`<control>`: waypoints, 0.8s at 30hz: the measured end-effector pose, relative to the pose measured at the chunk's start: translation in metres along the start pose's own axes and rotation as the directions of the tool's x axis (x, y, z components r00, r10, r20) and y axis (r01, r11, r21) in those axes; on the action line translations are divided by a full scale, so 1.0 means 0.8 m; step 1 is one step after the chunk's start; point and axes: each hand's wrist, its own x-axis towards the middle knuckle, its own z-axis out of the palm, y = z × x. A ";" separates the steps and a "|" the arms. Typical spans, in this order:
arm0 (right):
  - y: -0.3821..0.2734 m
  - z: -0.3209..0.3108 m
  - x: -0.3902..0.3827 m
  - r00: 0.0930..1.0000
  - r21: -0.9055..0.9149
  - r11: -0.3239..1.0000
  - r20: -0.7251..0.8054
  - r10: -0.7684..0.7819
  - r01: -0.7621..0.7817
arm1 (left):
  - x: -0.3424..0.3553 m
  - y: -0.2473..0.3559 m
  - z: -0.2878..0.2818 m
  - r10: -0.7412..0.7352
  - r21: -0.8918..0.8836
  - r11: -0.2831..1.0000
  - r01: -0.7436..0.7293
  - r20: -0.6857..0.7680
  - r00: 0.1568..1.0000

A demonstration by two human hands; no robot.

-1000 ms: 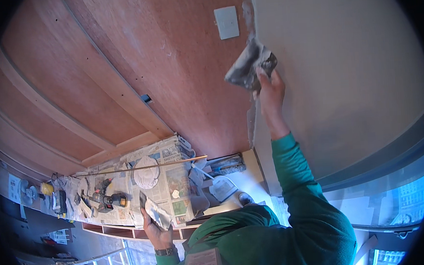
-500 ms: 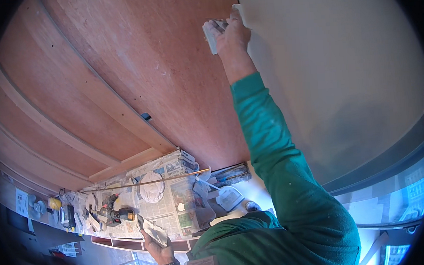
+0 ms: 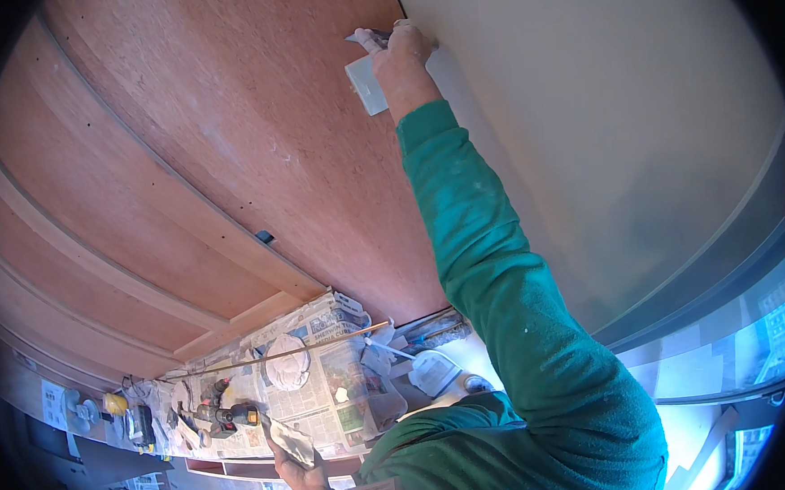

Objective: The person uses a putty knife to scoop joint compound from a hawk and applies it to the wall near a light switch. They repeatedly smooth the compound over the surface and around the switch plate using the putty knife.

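Observation:
My right hand [image 3: 402, 58] is raised high at the joint between the wooden wall panel [image 3: 300, 206] and the cream wall [image 3: 625, 78]. It grips a putty knife [image 3: 357, 37], largely hidden by the fingers, over a white switch plate [image 3: 367, 89]. Low in the view, my left hand [image 3: 295, 466] is closed on a metal spreader [image 3: 290, 438] smeared with pale putty, in front of a counter covered in newspaper [image 3: 321, 402].
On the counter lie a cordless drill [image 3: 221, 413], a white cloth bundle [image 3: 287, 361], a long thin strip [image 3: 340, 339] and small tools. A dustpan [image 3: 433, 371] is beyond. A curved window [image 3: 767, 339] is at lower right, shelving [image 3: 213, 467] below the counter.
My right hand has moved up and leftward along the wall joint, turning so that its back now covers much of the knife. My left hand sits slightly lower, still holding the spreader.

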 end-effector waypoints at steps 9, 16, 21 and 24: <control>0.009 0.021 0.008 0.996 -0.054 0.996 0.044 0.074 -0.072 | -0.009 0.009 0.006 -0.006 -0.026 1.000 0.005 -0.032 0.999; 0.005 0.057 -0.012 0.990 -0.203 0.978 0.122 0.070 -0.044 | -0.023 0.013 -0.004 -0.058 -0.109 0.993 0.051 -0.068 0.996; -0.009 0.036 0.025 0.795 -0.264 0.964 0.578 0.183 -0.029 | -0.029 0.028 0.002 -0.247 -0.427 0.886 0.183 -0.101 0.964; -0.017 0.034 -0.079 0.821 -0.551 0.794 0.558 0.122 0.256 | -0.032 0.022 -0.004 -0.179 -0.327 0.938 0.114 -0.177 0.968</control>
